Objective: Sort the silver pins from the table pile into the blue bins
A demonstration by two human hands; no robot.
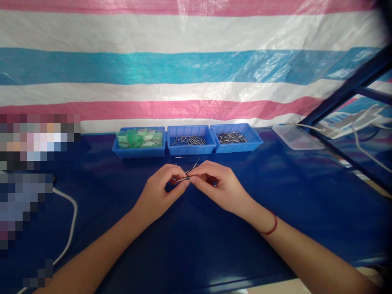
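Observation:
My left hand (161, 192) and my right hand (220, 183) meet at the fingertips above the blue tabletop, both pinched closed. A thin metal rod (182, 179) lies across the left fingertips and reaches to the right ones. A second thin dark rod (195, 164) sticks up at a slant by the right index finger. Fingers partly hide the rods, so their exact kind and number cannot be made out. Just beyond the hands, one loose metal rod (182, 157) rests on the table in front of the middle tray.
Three blue trays stand in a row: the left tray (139, 152) holds green packets, while the middle tray (192, 150) and right tray (240, 148) contain thin metal pieces. A clear plastic lid (297, 136) lies at right, and a white cable (75, 212) curves at left. Striped sheeting (183, 67) hangs behind.

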